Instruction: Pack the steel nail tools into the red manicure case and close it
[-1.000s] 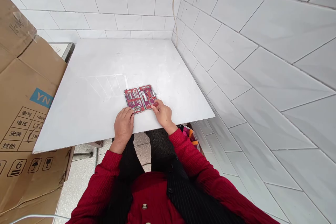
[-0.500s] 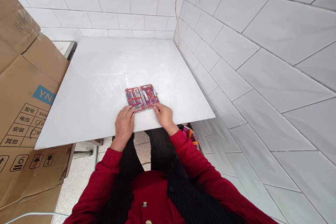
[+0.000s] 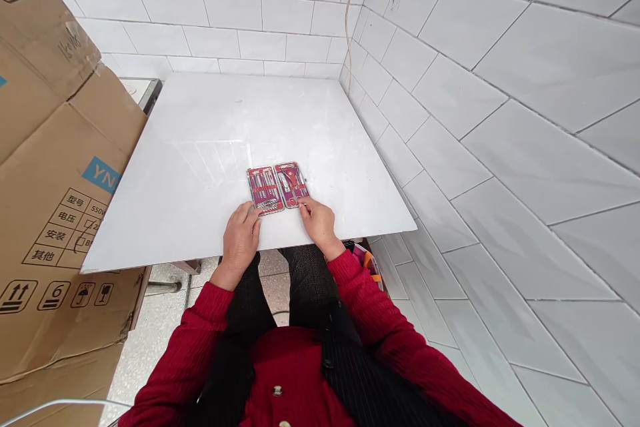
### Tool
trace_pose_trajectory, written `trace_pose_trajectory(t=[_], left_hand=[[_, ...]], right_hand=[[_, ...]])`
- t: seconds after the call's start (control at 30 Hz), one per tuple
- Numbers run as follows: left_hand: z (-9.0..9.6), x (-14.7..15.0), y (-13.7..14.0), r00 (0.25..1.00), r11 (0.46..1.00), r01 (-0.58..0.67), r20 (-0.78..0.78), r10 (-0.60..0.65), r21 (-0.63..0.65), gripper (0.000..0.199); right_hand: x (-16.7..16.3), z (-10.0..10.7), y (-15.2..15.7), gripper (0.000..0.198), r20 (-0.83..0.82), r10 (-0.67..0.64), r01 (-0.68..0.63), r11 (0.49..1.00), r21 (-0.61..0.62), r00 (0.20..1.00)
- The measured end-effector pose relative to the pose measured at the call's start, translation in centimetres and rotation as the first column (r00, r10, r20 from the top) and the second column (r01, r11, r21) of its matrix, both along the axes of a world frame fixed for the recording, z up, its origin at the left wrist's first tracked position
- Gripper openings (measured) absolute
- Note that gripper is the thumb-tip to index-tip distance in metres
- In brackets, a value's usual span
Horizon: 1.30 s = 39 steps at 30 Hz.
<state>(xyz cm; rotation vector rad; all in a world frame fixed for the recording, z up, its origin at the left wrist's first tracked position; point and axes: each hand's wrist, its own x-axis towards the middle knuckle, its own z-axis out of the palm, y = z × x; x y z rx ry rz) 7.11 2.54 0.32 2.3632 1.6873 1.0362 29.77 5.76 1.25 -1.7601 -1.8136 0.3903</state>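
Observation:
An opened manicure set case [image 3: 280,192] lies flat near the front edge of the white table [image 3: 200,227]. Its two halves have a red and purple lining that holds several slim metal tools, with scissors in the right half. My left hand [image 3: 241,235] is at the case's lower left corner, fingers closed on its edge. At the bottom of the right half, the thumb and forefinger of my right hand [image 3: 319,221] are pinched together by the scissor handles. What sits between those fingertips is too small to make out.
A big cardboard carton [image 3: 60,167] stands against the table's left side. White tiled walls rise behind and to the right, with a thin cable [image 3: 349,13] hanging in the corner. Under the right front edge is a colourful bag [image 3: 369,260].
The view has shifted slightly, so everything appears a little further right. Both hands stay at the case's lower edge, and the case remains open.

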Motion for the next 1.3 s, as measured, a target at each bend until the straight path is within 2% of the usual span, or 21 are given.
trace_pose_trajectory(t=[0.53, 0.73, 0.9, 1.1, 1.2, 1.3], left_hand=[[-0.4, -0.2, -0.5, 1.0, 1.0, -0.012, -0.019, 0.012, -0.002, 0.035], [-0.3, -0.1, -0.6, 0.999, 1.0, -0.024, -0.021, 0.024, -0.007, 0.035], [-0.3, 0.0, -0.6, 0.999, 1.0, -0.029, -0.029, 0.029, -0.01, 0.035], [-0.3, 0.1, -0.6, 0.999, 1.0, -0.029, -0.036, 0.029, 0.0, 0.035], [-0.2, 0.1, -0.7, 0.999, 1.0, -0.025, -0.037, 0.025, 0.005, 0.034], [-0.2, 0.1, -0.7, 0.999, 1.0, -0.024, -0.04, 0.024, 0.001, 0.034]], right_hand=[[0.2, -0.3, 0.0, 0.031, -0.012, 0.024, -0.023, 1.0, 0.01, 1.0], [-0.1, 0.0, -0.4, 0.032, -0.045, 0.145, -0.14, 0.984, 0.108, 0.988], [-0.1, 0.2, -0.5, 0.028, -0.01, 0.223, -0.221, 0.971, 0.094, 0.975], [-0.2, 0.4, -0.5, 0.027, 0.026, 0.249, -0.25, 0.965, 0.079, 0.968], [-1.0, 1.3, 0.1, 0.027, 0.055, 0.326, -0.33, 0.938, 0.103, 0.944], [-2.2, 2.5, 1.5, 0.026, 0.125, 0.431, -0.445, 0.888, 0.115, 0.894]])
